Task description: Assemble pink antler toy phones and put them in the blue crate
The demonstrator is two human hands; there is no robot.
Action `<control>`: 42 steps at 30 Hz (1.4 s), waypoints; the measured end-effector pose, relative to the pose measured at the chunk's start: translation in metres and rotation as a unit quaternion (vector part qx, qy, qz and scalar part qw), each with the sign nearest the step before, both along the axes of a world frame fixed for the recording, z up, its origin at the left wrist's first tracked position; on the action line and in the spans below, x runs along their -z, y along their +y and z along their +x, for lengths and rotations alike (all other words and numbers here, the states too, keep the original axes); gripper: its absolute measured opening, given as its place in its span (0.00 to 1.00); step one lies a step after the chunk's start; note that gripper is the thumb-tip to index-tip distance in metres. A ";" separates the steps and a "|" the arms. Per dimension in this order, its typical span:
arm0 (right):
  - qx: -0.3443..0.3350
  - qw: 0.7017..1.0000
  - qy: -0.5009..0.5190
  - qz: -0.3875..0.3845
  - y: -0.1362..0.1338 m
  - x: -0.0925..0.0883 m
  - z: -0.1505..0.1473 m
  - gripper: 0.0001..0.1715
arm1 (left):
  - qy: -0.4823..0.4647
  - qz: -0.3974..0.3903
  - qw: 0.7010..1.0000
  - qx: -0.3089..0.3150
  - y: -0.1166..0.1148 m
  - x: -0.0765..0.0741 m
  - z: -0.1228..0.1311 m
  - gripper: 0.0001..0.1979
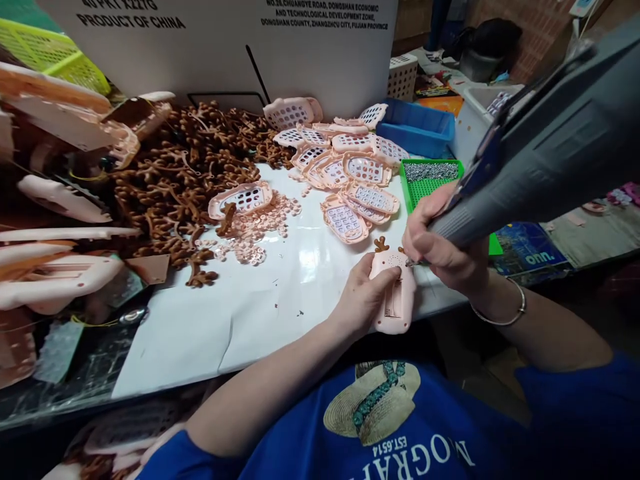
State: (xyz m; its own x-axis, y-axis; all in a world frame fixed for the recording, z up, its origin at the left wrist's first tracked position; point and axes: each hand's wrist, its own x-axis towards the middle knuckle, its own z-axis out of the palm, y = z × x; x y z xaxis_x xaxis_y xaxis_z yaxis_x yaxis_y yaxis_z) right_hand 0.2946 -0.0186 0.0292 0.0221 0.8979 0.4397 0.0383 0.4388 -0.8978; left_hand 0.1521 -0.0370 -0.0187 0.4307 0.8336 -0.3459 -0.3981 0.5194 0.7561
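A pale pink plastic casing with small brown antlers at its top is gripped in my left hand, thumb across its face above a long recess. Wrapped round the lower end of a grey electric screwdriver is my right hand. The tool's tip meets the casing's upper right part, and my right fingers hide one antler. Behind my right hand, a green tray holds small silvery screws. Pink casing halves with oval holes lie in a group beyond my hands.
Brown antler pieces form a large heap at left, beside small pink rings. More pink shells with wires are stacked at far left. A white printed box stands behind; a blue bin is at back right.
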 end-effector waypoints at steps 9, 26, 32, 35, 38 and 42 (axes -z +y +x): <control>-0.017 0.996 0.080 0.028 0.012 -0.019 0.014 0.20 | 0.003 0.004 1.000 0.000 0.001 -0.003 0.003 0.22; 0.219 0.969 -0.016 0.114 0.068 0.025 0.078 0.19 | 0.014 -0.037 0.999 0.018 0.003 -0.008 0.000 0.22; 0.206 0.971 0.012 0.121 0.067 0.027 0.075 0.19 | -0.005 -0.029 0.999 0.022 0.003 -0.007 -0.001 0.21; 0.207 0.969 0.028 0.129 0.068 0.023 0.075 0.18 | -0.011 -0.012 0.999 0.036 0.003 -0.006 -0.003 0.20; 0.213 0.968 0.034 0.131 0.063 0.008 0.069 0.16 | -0.011 -0.002 0.998 0.054 0.004 -0.003 -0.004 0.19; 0.169 0.977 0.054 0.120 0.040 -0.023 0.038 0.11 | -0.017 -0.006 0.997 0.070 0.003 0.000 -0.003 0.21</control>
